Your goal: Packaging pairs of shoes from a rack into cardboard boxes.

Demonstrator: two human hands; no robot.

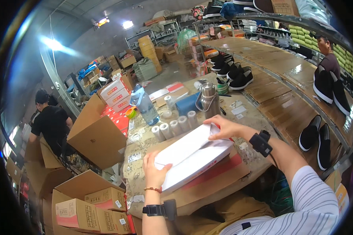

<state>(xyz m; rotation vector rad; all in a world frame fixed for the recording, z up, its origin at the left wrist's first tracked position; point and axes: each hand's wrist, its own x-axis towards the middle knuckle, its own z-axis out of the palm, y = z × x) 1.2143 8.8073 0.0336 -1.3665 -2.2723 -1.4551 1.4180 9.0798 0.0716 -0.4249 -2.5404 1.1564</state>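
A white shoebox (202, 162) with red print on its near side lies tilted in front of me on the work table. Its white top panel (186, 145) sits a little askew, with a gap along the right part. My left hand (155, 170) grips the left end, thumb on the near side and fingers over the edge. At the far right corner, my right hand (225, 128) pinches the panel's edge between thumb and fingers. Under the box is a flat brown cardboard sheet (233, 172) with a red band. What the box holds is hidden.
Label rolls (174, 127), a steel flask (210, 100) and a blue water bottle (145, 105) stand beyond the box. Black shoes (241, 78) line the cardboard-covered rack (278, 84) at right. Open cartons (96, 131) crowd the left, near a person (51, 121). Another person (329, 58) stands far right.
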